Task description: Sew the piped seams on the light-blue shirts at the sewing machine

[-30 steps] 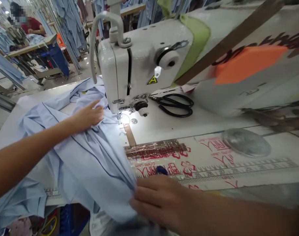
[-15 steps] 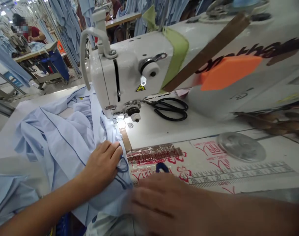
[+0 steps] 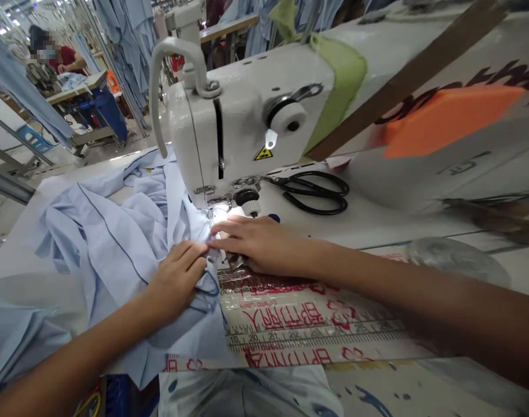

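Observation:
A light blue garment (image 3: pixel 112 249) with dark piping lies bunched on the left of the sewing table. My left hand (image 3: pixel 177 281) presses down on its edge, fingers curled over the cloth just in front of the needle. My right hand (image 3: pixel 258 243) lies flat on the table right of the presser foot (image 3: pixel 216 211), fingers stretched toward the fabric edge, fingertips meeting the left hand. The white sewing machine (image 3: pixel 242 116) stands directly behind both hands, its lamp lighting the needle area.
Black scissors (image 3: pixel 316 188) lie on the machine bed to the right of the needle. A printed ruler strip (image 3: pixel 316 333) runs along the table front. A round clear disc (image 3: pixel 458 258) sits at right. Another person works at a far table (image 3: pixel 73 87) at back left.
My right hand moved from the table's front edge up to the needle area. My left hand slid a little forward along the fabric edge toward the presser foot.

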The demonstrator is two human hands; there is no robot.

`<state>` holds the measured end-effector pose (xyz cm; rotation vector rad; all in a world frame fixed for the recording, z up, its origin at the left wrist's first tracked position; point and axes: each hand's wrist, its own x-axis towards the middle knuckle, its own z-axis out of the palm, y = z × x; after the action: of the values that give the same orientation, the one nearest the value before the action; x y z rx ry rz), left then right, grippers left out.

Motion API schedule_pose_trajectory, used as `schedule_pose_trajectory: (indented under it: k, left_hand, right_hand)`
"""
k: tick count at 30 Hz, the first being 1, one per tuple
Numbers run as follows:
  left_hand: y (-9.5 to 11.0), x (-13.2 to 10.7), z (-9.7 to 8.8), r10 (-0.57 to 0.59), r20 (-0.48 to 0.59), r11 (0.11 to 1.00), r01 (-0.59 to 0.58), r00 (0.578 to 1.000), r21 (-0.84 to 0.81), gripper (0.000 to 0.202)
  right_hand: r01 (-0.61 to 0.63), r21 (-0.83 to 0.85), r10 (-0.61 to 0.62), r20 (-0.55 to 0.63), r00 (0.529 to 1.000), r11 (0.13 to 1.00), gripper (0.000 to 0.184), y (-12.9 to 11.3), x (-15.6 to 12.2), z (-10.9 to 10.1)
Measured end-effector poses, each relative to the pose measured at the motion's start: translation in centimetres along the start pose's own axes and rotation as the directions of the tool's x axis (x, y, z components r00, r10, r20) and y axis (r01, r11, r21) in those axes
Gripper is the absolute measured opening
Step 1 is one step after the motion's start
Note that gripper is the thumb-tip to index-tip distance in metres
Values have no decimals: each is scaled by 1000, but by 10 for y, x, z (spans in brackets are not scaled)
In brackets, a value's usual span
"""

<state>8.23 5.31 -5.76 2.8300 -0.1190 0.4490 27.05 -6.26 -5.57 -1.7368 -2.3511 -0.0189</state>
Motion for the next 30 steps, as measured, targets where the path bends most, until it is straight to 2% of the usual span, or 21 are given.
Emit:
schedule_pose_trajectory:
  k: [2, 4, 5, 7, 9, 10, 12, 14, 15, 17, 19, 22, 25, 30]
  left_hand:
    - [-5, 0, 0, -122, -103, 990, 114, 987, -84, 25]
    - [-11, -1, -1, -246, -198, 964, 218, 949, -151, 17]
    - [-14, -1, -2, -278, -224, 956, 246, 934, -161, 15]
    - [-18, -3, -5, -276, -233, 957, 244, 933, -156, 15]
    - [-19, -4, -7, -219, -212, 971, 191, 952, -145, 16]
    - [-18, -4, -8, -139, -196, 986, 118, 971, -118, 18]
    - [-17, -4, -10, 119, -102, 993, -120, 988, -3, 21]
    - [-16, -1, -11, 344, 45, 932, -347, 938, 107, 22]
    - [-15, 0, -13, 388, 95, 909, -398, 917, 125, 23]
    - [-14, 5, -18, 366, 117, 924, -376, 923, 69, 28]
    - [-14, 12, -26, 293, 109, 955, -286, 950, -72, 36]
    - [-15, 20, -36, 250, 107, 954, -226, 962, -195, 34]
    - [-14, 23, -37, 298, 140, 952, -283, 944, -115, 29]
    - [-4, 18, -25, 292, 245, 945, -318, 925, 77, 23]
  right_hand:
    - [-69, 111, 69, 1, 998, 991, 33, -3, 6, -2]
    - [-154, 203, 157, 2, 988, 967, 21, -6, 16, -3]
    - [-193, 222, 197, 5, 980, 956, 23, -8, 21, -2]
    - [-231, 191, 235, 5, 972, 954, 20, -10, 29, 0]
    - [-176, 75, 179, -30, 983, 982, 12, -9, 31, 3]
    - [-106, -7, 106, -57, 993, 994, 13, -8, 29, 5]
    - [81, -170, -98, -90, 991, 982, 22, -2, 20, 7]
    - [194, -258, -224, -92, 970, 947, 27, 5, 10, 7]
    - [194, -261, -224, -92, 970, 946, 28, 8, 4, 7]
    - [118, -221, -145, -110, 983, 968, 30, 15, -4, 7]
    - [51, -165, -75, -142, 987, 985, 34, 19, -10, 6]
    - [35, -95, -55, -223, 973, 995, 37, 14, -16, 7]
    - [74, -34, -80, -246, 966, 997, 37, -6, -23, 8]
    - [184, 24, -181, -83, 980, 983, 26, -51, -35, 12]
